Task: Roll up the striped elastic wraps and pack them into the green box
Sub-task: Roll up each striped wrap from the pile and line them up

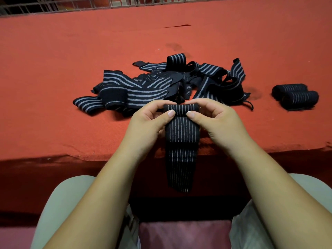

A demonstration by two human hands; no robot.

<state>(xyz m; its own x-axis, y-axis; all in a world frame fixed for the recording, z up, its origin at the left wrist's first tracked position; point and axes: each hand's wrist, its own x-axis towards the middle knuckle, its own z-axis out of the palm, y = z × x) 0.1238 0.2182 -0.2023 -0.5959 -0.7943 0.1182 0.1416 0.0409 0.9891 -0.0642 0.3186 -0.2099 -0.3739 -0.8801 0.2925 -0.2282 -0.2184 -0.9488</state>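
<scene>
A black elastic wrap with thin grey stripes (181,141) is partly rolled at its top end, and its loose tail hangs down over the table's front edge. My left hand (149,119) pinches the roll's left end, thumb on the front. My right hand (215,117) pinches the right end the same way. Behind my hands lies a tangled pile of unrolled striped wraps (161,85). Two finished rolls (296,97) lie side by side at the right. No green box is in view.
The red cloth-covered table (71,69) stretches far back to a metal wire rack (53,6) along the top edge. My knees in light trousers are below the table edge, with a maroon cushion (183,234) between them.
</scene>
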